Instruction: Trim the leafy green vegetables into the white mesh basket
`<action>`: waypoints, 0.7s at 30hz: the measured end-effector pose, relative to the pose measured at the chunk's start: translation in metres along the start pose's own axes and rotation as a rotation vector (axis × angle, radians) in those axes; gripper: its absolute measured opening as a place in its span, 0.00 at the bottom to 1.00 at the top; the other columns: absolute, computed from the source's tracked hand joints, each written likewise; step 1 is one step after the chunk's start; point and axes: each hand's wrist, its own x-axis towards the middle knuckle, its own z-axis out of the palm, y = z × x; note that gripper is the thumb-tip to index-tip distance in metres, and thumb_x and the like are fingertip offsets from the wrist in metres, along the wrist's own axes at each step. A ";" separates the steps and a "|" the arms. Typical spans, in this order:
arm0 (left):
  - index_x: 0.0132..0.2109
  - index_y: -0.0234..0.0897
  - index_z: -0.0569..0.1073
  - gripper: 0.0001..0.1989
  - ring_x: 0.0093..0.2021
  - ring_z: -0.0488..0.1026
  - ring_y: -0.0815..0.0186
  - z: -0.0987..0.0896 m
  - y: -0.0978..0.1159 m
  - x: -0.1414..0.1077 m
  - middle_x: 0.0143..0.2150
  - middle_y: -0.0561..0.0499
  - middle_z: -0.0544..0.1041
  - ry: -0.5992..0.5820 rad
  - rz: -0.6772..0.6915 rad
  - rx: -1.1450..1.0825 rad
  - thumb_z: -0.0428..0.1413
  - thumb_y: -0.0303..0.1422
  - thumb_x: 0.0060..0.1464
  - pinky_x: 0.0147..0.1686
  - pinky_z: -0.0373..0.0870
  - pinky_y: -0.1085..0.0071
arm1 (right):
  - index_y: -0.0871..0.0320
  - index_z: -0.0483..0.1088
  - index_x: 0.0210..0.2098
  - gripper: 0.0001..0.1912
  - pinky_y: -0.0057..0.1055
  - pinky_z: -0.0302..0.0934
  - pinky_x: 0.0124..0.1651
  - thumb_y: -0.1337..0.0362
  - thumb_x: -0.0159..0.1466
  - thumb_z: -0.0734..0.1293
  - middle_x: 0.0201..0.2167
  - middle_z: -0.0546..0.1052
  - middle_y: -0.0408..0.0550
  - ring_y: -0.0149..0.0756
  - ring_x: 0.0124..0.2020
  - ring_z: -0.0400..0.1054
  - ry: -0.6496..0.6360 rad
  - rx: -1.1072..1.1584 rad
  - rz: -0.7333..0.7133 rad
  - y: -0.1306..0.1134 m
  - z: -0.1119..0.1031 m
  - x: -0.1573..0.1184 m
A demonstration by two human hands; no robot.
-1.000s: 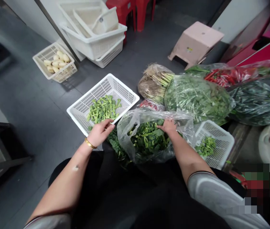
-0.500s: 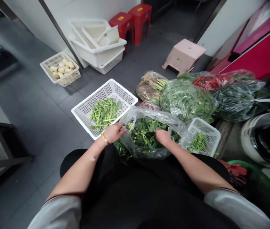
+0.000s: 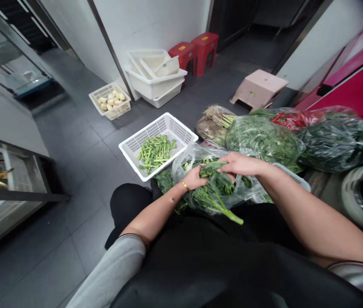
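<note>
My left hand [image 3: 194, 179], with a gold bangle [image 3: 185, 185] on the wrist, and my right hand [image 3: 240, 164] meet above my lap. Both grip a leafy green vegetable bunch [image 3: 213, 190], and one long stem of it juts down to the right. Beneath my hands lies a clear plastic bag [image 3: 184, 166] holding more dark greens. To the left, a white perforated basket [image 3: 181, 128] holds trimmed green stems [image 3: 155, 154]. A second white basket [image 3: 292, 172] sits mostly hidden under my right forearm.
Bagged greens [image 3: 263, 139], red chillies [image 3: 293, 119] and dark greens [image 3: 332, 145] lie on the right, near a bagged root vegetable [image 3: 215, 126]. Farther back stand a basket of pale roots [image 3: 109, 101], stacked white crates [image 3: 155, 81], red stools [image 3: 194, 53] and a pink stool [image 3: 258, 87].
My hands have come together and lifted a bunch of greens out of the bag. My right arm now covers the right basket. The view has tilted, showing more of the floor and far wall.
</note>
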 end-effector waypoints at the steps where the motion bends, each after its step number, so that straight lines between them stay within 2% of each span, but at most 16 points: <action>1: 0.48 0.30 0.69 0.28 0.40 0.76 0.57 0.002 0.002 0.003 0.40 0.41 0.77 0.011 -0.089 -0.114 0.63 0.40 0.40 0.42 0.70 0.61 | 0.57 0.71 0.22 0.09 0.27 0.59 0.20 0.58 0.52 0.65 0.10 0.68 0.40 0.30 0.12 0.62 0.035 0.057 0.009 -0.005 -0.004 0.011; 3: 0.42 0.31 0.69 0.21 0.27 0.75 0.61 0.003 0.006 0.011 0.27 0.47 0.76 0.033 -0.264 -0.343 0.61 0.39 0.43 0.30 0.71 0.66 | 0.58 0.71 0.22 0.11 0.30 0.62 0.21 0.56 0.53 0.67 0.10 0.68 0.42 0.33 0.14 0.64 0.166 0.201 0.047 -0.008 -0.014 0.033; 5: 0.40 0.33 0.68 0.16 0.21 0.73 0.65 0.002 0.012 0.021 0.23 0.50 0.74 0.074 -0.367 -0.547 0.59 0.39 0.48 0.23 0.67 0.71 | 0.58 0.70 0.26 0.15 0.34 0.66 0.26 0.51 0.55 0.66 0.15 0.71 0.45 0.37 0.19 0.69 0.338 0.403 0.002 0.002 -0.023 0.052; 8: 0.40 0.33 0.68 0.14 0.21 0.72 0.68 -0.003 0.019 0.032 0.25 0.48 0.76 0.095 -0.412 -0.699 0.56 0.39 0.52 0.19 0.62 0.76 | 0.56 0.68 0.40 0.23 0.38 0.69 0.35 0.44 0.57 0.63 0.29 0.77 0.49 0.40 0.32 0.74 0.611 0.650 -0.153 0.038 -0.019 0.064; 11: 0.40 0.32 0.68 0.13 0.17 0.69 0.71 -0.009 0.023 0.034 0.24 0.50 0.75 0.130 -0.391 -0.716 0.57 0.37 0.52 0.16 0.57 0.78 | 0.56 0.65 0.48 0.28 0.39 0.68 0.41 0.45 0.55 0.65 0.36 0.77 0.50 0.41 0.39 0.73 0.824 0.592 -0.179 0.077 0.005 0.053; 13: 0.38 0.32 0.68 0.11 0.13 0.63 0.74 -0.011 0.027 0.029 0.19 0.53 0.71 0.146 -0.365 -0.713 0.57 0.35 0.52 0.15 0.54 0.79 | 0.56 0.65 0.49 0.28 0.39 0.67 0.42 0.48 0.54 0.67 0.38 0.77 0.50 0.41 0.42 0.72 0.846 0.501 -0.217 0.087 0.021 0.042; 15: 0.35 0.33 0.67 0.11 0.12 0.61 0.75 -0.009 0.031 0.021 0.18 0.54 0.69 0.099 -0.355 -0.721 0.57 0.36 0.50 0.14 0.54 0.78 | 0.57 0.67 0.48 0.27 0.36 0.67 0.38 0.48 0.54 0.67 0.37 0.77 0.49 0.40 0.39 0.72 0.800 0.440 -0.264 0.082 0.032 0.038; 17: 0.33 0.33 0.66 0.13 0.14 0.63 0.73 -0.005 0.036 0.013 0.19 0.52 0.71 0.012 -0.349 -0.723 0.58 0.39 0.48 0.14 0.57 0.77 | 0.59 0.70 0.40 0.23 0.32 0.66 0.31 0.48 0.53 0.67 0.29 0.76 0.47 0.37 0.31 0.71 0.693 0.386 -0.253 0.065 0.038 0.040; 18: 0.33 0.33 0.66 0.15 0.15 0.64 0.73 -0.003 0.037 0.009 0.20 0.52 0.71 0.005 -0.336 -0.713 0.58 0.41 0.48 0.14 0.58 0.77 | 0.59 0.70 0.35 0.21 0.30 0.64 0.27 0.48 0.53 0.67 0.24 0.75 0.45 0.35 0.25 0.69 0.642 0.355 -0.225 0.054 0.042 0.043; 19: 0.34 0.33 0.67 0.16 0.15 0.65 0.72 -0.001 0.038 0.006 0.21 0.52 0.71 0.043 -0.326 -0.702 0.58 0.43 0.48 0.14 0.59 0.77 | 0.60 0.70 0.30 0.20 0.29 0.62 0.24 0.48 0.53 0.67 0.19 0.73 0.44 0.33 0.21 0.67 0.621 0.318 -0.190 0.043 0.047 0.046; 21: 0.35 0.34 0.66 0.18 0.16 0.66 0.73 -0.003 0.037 0.001 0.21 0.53 0.70 0.233 -0.353 -0.720 0.58 0.45 0.48 0.14 0.58 0.78 | 0.59 0.68 0.24 0.18 0.29 0.61 0.24 0.48 0.54 0.65 0.16 0.71 0.44 0.32 0.18 0.64 0.672 0.214 -0.148 0.023 0.064 0.047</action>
